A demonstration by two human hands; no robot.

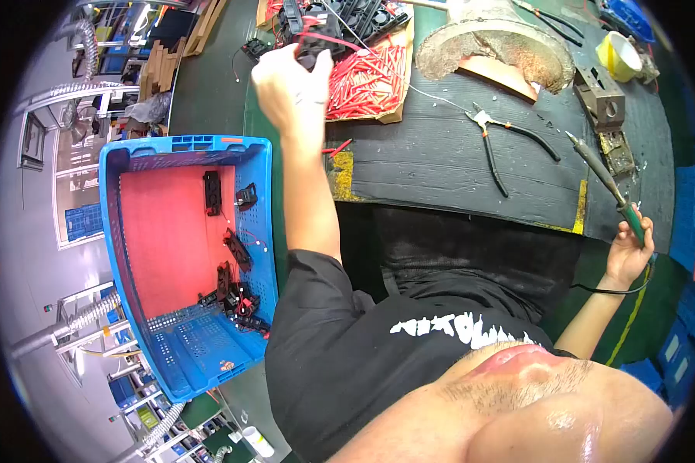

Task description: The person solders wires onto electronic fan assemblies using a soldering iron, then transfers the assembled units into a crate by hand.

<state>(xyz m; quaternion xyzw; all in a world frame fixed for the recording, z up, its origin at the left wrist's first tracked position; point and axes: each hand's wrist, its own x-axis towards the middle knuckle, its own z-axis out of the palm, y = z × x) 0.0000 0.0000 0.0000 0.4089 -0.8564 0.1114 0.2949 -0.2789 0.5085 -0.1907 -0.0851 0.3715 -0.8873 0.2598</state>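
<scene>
My left hand [292, 89] reaches to the far side of the bench, its fingers closed on a small black cooling fan [309, 38] with a red wire. Beside it, more black fans [377, 19] lie heaped over a shallow cardboard tray [394, 116] filled with short red sleeves [367, 81]. At the right edge of the bench, my right hand [629, 255] grips the green handle of a soldering iron [606, 179]. Its tip points away from me, up and left, and its cable hangs below my hand.
Black-handled cutters [486, 127] lie mid-bench. Behind them stands a grey, crusted, cone-shaped hood [494, 38]. A metal block [598, 100] and a yellow-and-white cup [619, 55] sit at the right. On my left, a blue crate [185, 144] holds several fans; another pair of pliers [552, 19] lies far back.
</scene>
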